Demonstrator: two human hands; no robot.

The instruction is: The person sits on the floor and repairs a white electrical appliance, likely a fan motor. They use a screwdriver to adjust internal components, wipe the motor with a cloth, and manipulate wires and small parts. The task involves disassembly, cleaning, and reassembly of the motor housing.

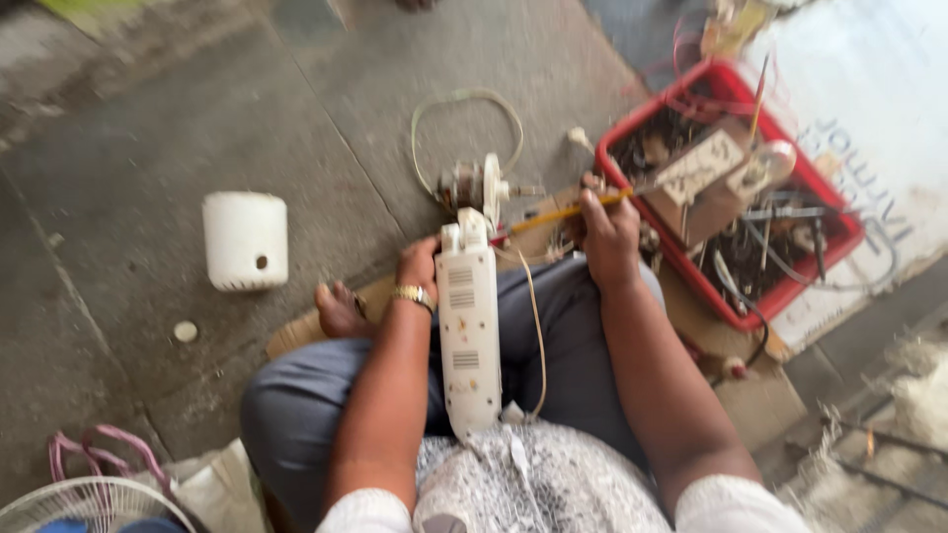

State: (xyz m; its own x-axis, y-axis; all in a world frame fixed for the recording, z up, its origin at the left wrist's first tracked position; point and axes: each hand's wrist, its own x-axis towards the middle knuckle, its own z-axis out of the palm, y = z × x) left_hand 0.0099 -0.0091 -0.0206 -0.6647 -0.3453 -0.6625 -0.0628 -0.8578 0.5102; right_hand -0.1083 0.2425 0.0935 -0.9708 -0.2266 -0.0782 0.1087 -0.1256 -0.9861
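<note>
Concrete floor (197, 128) beyond left hand (418, 266)

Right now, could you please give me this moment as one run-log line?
left hand: steadies white fan column on lap | right hand: grips yellow-handled screwdriver | motor at column top | red tray right

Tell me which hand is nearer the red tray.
Right. The right hand, holding a yellow-handled tool, is just beside the red tray; the left hand grips the white fan column, farther away.

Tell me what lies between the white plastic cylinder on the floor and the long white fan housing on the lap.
In the head view, between the white plastic cylinder and the long white fan housing: bare concrete floor, a bare foot and the left hand.
</note>
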